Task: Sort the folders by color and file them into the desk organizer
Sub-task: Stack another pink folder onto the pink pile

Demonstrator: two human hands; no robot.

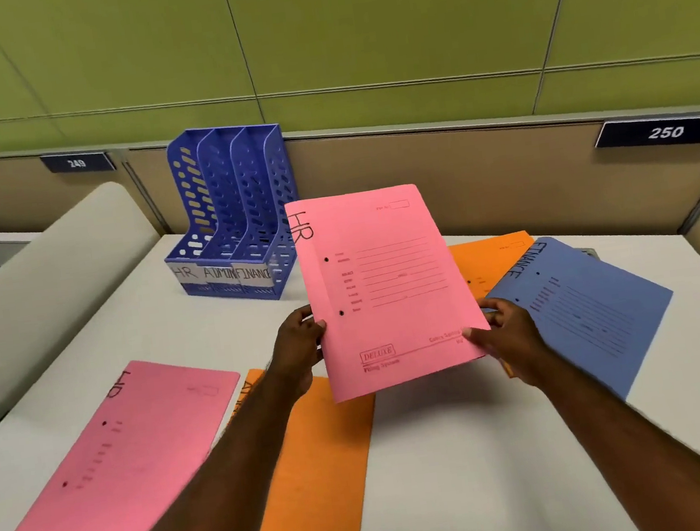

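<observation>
The white desk (472, 449) is carrying everything, and the blue three-slot desk organizer (233, 218) is standing at its far edge, left of centre, its slots taped HR, ADMIN and FINANCE from left to right and all showing empty. The pink HR folder (386, 287) is hanging in the air just right of the organizer and nearer the person, its long axis running nearly upright and leaning a little left, so the HR slot is lying up and to the left, on the far side of the other two. The left hand is sitting nearer that slot, so the move looks like a leftward swing and a drop.

A second pink folder (114, 475), two orange folders (321, 480) (489, 261) and a blue FINANCE folder (587, 306) are lying flat around the hands.

The left hand (301, 350) is pinching the raised folder's lower left edge, thumb in front. The right hand (502, 335) is pinching its lower right corner likewise.
</observation>
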